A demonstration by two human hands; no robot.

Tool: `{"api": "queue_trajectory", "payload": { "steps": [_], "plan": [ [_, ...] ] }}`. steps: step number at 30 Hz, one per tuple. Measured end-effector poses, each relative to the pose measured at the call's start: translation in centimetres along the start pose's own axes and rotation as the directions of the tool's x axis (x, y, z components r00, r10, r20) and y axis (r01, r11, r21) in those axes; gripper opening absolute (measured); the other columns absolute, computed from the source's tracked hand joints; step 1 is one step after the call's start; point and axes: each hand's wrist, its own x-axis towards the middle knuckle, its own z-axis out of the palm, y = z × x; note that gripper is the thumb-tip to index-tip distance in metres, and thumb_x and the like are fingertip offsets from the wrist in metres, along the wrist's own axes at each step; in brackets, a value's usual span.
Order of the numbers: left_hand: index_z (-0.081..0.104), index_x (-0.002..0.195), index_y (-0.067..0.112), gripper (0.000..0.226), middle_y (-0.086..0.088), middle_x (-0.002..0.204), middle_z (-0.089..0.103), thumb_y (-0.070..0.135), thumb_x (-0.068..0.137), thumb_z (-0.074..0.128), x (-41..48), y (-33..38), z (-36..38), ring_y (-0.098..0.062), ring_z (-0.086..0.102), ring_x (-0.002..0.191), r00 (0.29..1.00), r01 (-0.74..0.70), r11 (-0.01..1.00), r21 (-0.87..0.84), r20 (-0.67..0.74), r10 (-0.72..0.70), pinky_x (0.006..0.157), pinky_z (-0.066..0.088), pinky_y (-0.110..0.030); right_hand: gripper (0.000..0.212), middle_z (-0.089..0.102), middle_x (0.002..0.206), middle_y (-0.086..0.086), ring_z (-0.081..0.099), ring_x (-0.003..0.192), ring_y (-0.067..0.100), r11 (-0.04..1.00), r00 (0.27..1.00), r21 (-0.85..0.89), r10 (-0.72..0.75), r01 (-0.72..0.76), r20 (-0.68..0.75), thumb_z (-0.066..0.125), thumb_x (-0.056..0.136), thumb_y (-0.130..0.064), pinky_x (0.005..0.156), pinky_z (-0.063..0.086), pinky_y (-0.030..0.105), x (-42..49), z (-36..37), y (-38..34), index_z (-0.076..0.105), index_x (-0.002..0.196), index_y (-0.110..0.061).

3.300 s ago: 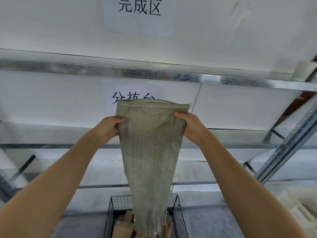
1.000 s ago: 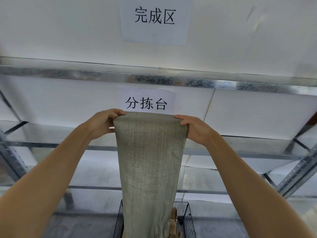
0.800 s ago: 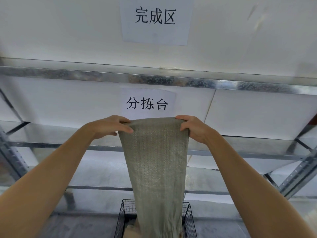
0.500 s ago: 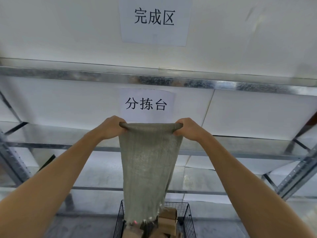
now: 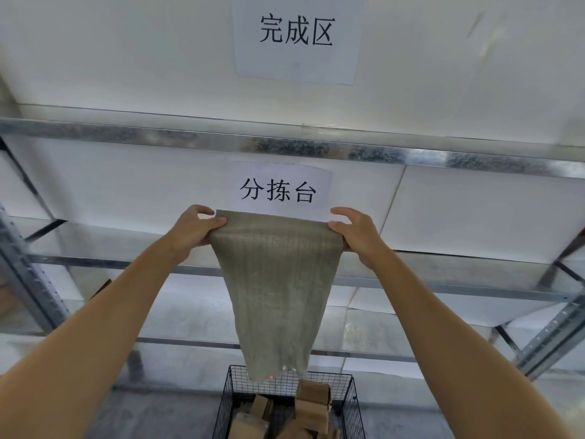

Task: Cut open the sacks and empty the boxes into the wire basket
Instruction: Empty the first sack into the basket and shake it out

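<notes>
while the sack (image 5: 275, 289) hangs slack and flat over the basket (image 5: 225, 403), the head view shows it held up by its closed end at the centre of the frame. the left hand (image 5: 193, 231) pinches the corner at 9 o'clock of that top edge, thumb on the near face and fingers curled behind. the right hand (image 5: 354, 236) grips the corner at 3 o'clock much the same way, though its upper fingers look lifted off the cloth. the sack's open mouth dangles at 6 o'clock, just above the basket's far rim and apart from the boxes (image 5: 311, 403) heaped inside. nothing bulges in the cloth, so this sack seems emptied, and the step in hand looks like the tail end of tipping out. at 12 o'clock a metal shelf (image 5: 285, 147) runs across, with a paper sign (image 5: 278, 190) just below it.

the next move likely calls for swinging the spent sack clear of the basket and dropping it aside, without its mouth snagging the wire, then reaching for another sack to cut. no other sack shows in this view.
</notes>
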Motion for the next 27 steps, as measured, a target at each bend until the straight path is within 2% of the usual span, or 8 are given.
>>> {"api": "queue_trajectory", "payload": {
  "steps": [5,9,11,16,20,22,25,27],
  "plan": [
    [0.049,0.105,0.017,0.013,-0.007,0.094,0.049,0.008,0.098,0.042,0.0,0.7,-0.2,-0.017,0.046,0.076,1.000,0.006,0.999,-0.039,0.014,-0.005,0.067,0.045,-0.029,0.022,0.064,0.097,0.001,0.056,0.079,0.013,0.995,0.998,0.080,0.059,-0.061,0.032,0.049,0.095,-0.007,0.066,0.052,0.027,0.0,0.6,-1.0,0.071,0.094,-0.014],
    [0.045,0.110,0.015,0.020,-0.008,0.090,0.047,0.001,0.099,0.036,0.0,0.8,-0.8,-0.017,0.045,0.074,1.000,-0.017,1.000,-0.014,-0.002,0.017,0.065,0.044,-0.028,0.024,0.061,0.105,0.010,0.057,0.089,0.021,0.946,0.969,0.247,0.168,-0.211,0.181,0.047,0.093,-0.004,0.076,0.054,0.031,0.0,0.1,-1.5,0.067,0.106,-0.006],
    [0.043,0.107,0.016,0.020,-0.009,0.088,0.044,0.000,0.098,0.036,0.0,0.8,-1.0,-0.017,0.042,0.072,1.000,-0.011,1.000,-0.024,-0.016,0.011,0.062,0.041,-0.027,0.027,0.057,0.108,0.011,0.054,0.093,0.022,0.944,0.945,0.233,0.165,-0.235,0.282,0.047,0.091,-0.002,0.080,0.052,0.032,-0.1,0.0,-1.5,0.062,0.114,-0.003],
    [0.057,0.085,0.015,0.031,-0.008,0.095,0.049,-0.002,0.096,0.034,-0.6,0.9,-1.4,-0.018,0.044,0.075,0.996,-0.031,1.000,0.001,0.087,0.031,0.066,0.043,-0.028,0.046,0.051,0.119,0.010,0.052,0.105,0.023,0.986,0.917,-0.022,0.164,-0.168,0.363,0.054,0.087,0.006,0.091,0.049,0.034,-0.4,0.1,-1.4,0.049,0.131,-0.003],
    [0.059,0.116,0.019,0.028,0.000,0.121,0.051,0.007,0.093,0.048,-1.2,0.9,-1.5,-0.020,0.049,0.111,0.954,-0.057,0.967,0.247,0.300,-0.020,0.089,0.044,-0.033,0.051,0.051,0.119,0.011,0.052,0.106,0.024,0.935,0.937,-0.355,0.133,-0.011,0.322,0.058,0.082,0.005,0.092,0.048,0.038,-0.4,0.4,-0.9,0.048,0.132,-0.003],
    [0.050,0.125,0.017,0.035,0.000,0.123,0.048,0.016,0.091,0.059,-1.5,0.9,-1.0,-0.020,0.045,0.116,0.921,-0.112,0.905,0.410,0.385,-0.061,0.093,0.040,-0.033,0.050,0.055,0.118,0.014,0.054,0.101,0.025,0.897,0.947,-0.440,0.105,0.042,0.303,0.062,0.078,0.002,0.090,0.048,0.042,-0.2,0.6,-0.6,0.052,0.126,-0.002],
    [0.055,0.112,0.012,0.029,-0.004,0.111,0.055,0.017,0.086,0.066,-1.6,0.6,0.1,-0.022,0.051,0.106,0.924,-0.237,0.767,0.596,0.383,-0.011,0.082,0.040,-0.028,0.038,0.060,0.106,0.013,0.055,0.091,0.023,0.879,0.962,-0.470,0.051,0.084,0.267,0.068,0.077,-0.004,0.077,0.046,0.034,-0.2,0.9,-0.4,0.059,0.113,-0.003],
    [0.062,0.102,0.008,0.020,-0.006,0.101,0.061,0.016,0.084,0.066,-1.4,0.2,0.2,-0.023,0.055,0.096,0.941,-0.278,0.721,0.635,0.331,0.072,0.077,0.041,-0.029,0.014,0.060,0.085,0.008,0.052,0.079,0.020,0.882,0.976,-0.459,0.000,0.103,0.218,0.068,0.079,-0.010,0.067,0.041,0.029,-0.2,0.7,-0.2,0.064,0.091,-0.003]
  ]
}}
